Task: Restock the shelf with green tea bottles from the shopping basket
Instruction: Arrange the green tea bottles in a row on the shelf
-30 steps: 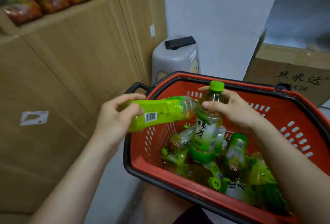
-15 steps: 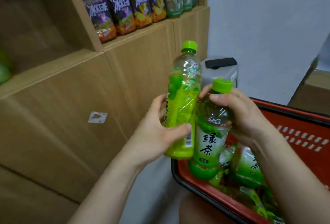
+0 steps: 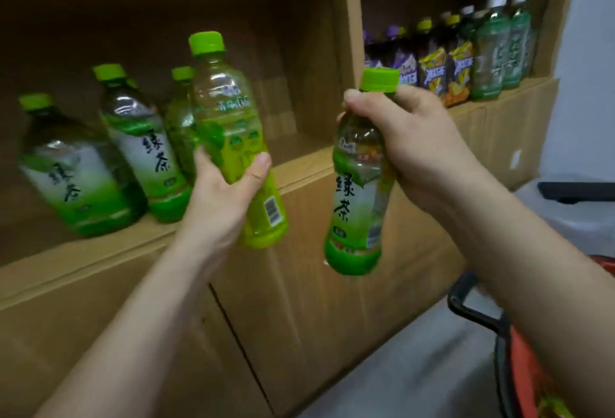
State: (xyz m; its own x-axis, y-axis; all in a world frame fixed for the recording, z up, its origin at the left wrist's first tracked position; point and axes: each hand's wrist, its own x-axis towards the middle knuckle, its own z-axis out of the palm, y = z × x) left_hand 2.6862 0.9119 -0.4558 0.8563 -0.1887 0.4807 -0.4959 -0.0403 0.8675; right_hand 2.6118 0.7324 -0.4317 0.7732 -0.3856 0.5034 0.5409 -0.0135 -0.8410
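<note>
My left hand [image 3: 221,199] grips a green tea bottle [image 3: 233,131] around its lower half, upright, right at the front edge of the wooden shelf [image 3: 299,164]. My right hand [image 3: 409,138] holds a second green tea bottle [image 3: 357,191] by its neck, hanging in front of the cabinet below shelf level. Three green tea bottles stand on the shelf at the left: one [image 3: 76,171] nearest the edge, one [image 3: 143,144] beside it, and one [image 3: 179,118] partly hidden behind the held bottle. The red shopping basket [image 3: 519,371] shows only at the lower right corner.
The shelf compartment to the right holds purple, yellow and pale green drink bottles [image 3: 462,58]. A divider panel [image 3: 349,51] separates the two compartments. Closed cabinet doors [image 3: 299,317] lie below the shelf. A grey bin with a black lid [image 3: 579,191] stands at the right.
Both hands have lifted their bottles up from the basket toward the shelf. My view has turned left and up, so the shelf's green tea bottles now show and the basket has slipped to the corner.
</note>
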